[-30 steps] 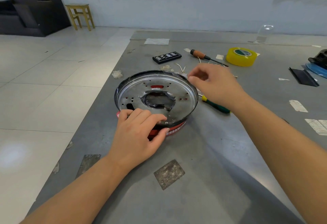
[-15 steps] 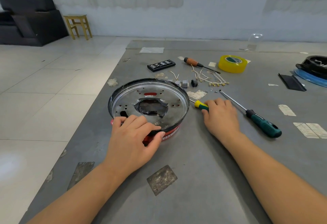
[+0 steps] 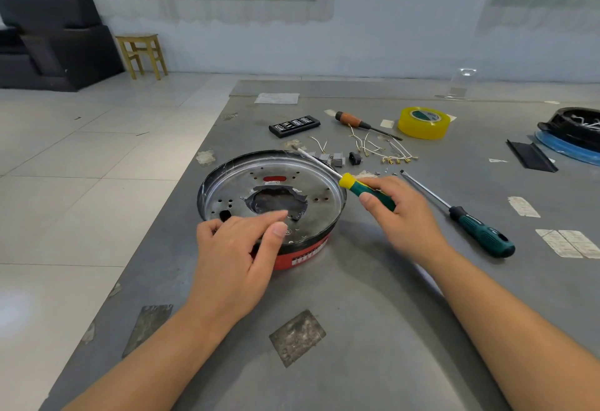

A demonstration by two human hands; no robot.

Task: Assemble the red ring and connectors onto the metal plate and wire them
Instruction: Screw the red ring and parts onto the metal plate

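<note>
Head view, and both forearms reach in from the bottom edge across the grey counter (image 3: 373, 329). Left hand (image 3: 237, 255) sits at the six o'clock rim of the metal plate (image 3: 292, 183), palm down, fingers (image 3: 259, 220) loosely extended over the plate's near edge and the thumb lifted beside them, gripping nothing; whether the fingertips actually touch the metal I cannot tell, they are slightly blurred. Right hand (image 3: 406, 216) is at the plate's three o'clock, fingers curled round the green handle of the yellow-collared screwdriver (image 3: 360, 188), thumb pressed on top, the shaft running up-left across the rim toward twelve o'clock. The plate lies flat on the counter, centre of frame, its middle hole ragged with dark tape; the red ring (image 3: 302, 253) shows only as a band under its near edge, mostly hidden by the left hand and the plate. Beyond the plate, at one o'clock, small grey connectors (image 3: 334, 159) are partly cut off by the screwdriver shaft, and the wires (image 3: 376, 147) with brass terminals lie in a loose tangle, hard to count. A second screwdriver (image 3: 470, 225) rests at three o'clock beyond the right hand, yellow tape roll (image 3: 423, 121) farther back.
</note>
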